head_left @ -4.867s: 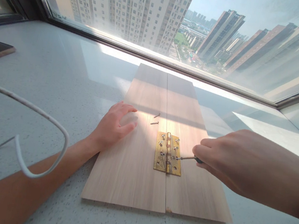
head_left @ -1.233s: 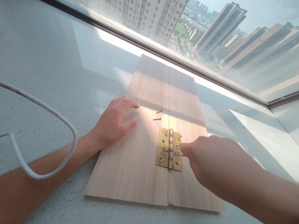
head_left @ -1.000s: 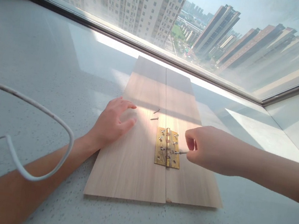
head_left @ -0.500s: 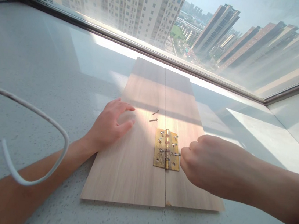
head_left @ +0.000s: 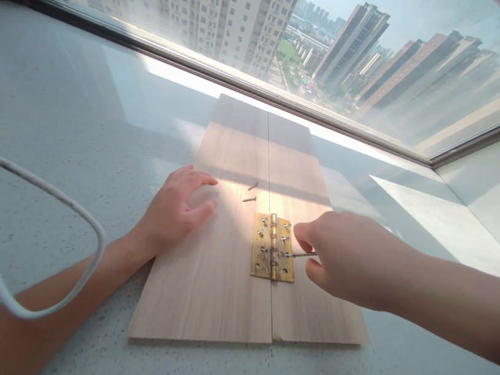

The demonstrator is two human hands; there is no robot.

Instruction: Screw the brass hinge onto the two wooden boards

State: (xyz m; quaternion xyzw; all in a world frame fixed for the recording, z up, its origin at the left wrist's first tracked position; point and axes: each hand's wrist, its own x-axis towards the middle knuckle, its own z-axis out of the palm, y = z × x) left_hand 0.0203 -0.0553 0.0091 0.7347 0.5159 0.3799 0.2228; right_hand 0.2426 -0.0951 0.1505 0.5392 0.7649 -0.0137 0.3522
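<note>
Since half a second ago, the right hand (head_left: 347,254) has rolled at the hinge's 3 o'clock, baring more of the shaft of the screwdriver (head_left: 304,255), while the view has slid so that everything sits slightly nearer 9 o'clock. That hand is clamped around the tool, its handle hidden in the grip; the left hand (head_left: 177,208), fingers and thumb apart, appears to rest on the left board (head_left: 209,281), between the hinge's 9 and 10 o'clock. Brass-coloured, the hinge (head_left: 274,244) lies flat across the seam between that board and the right board (head_left: 302,313). It should handle as stiff, dense metal — best held by its outer edges, clear of the screw heads. Both boards look rigid and fairly light, easiest to steady by their long edges; slipping on the smooth sill (head_left: 78,114) seems the likelier trouble. Counted: one hinge, two boards, one screwdriver, one white cable (head_left: 75,203) looping at 9 o'clock, and two loose screws (head_left: 249,199) on the left board at the hinge's 11 o'clock. Screws in the hinge (head_left: 287,226) seem to number six — three per leaf, the driver's tip at one — with two bare holes (head_left: 285,270) toward 6 o'clock.
</note>
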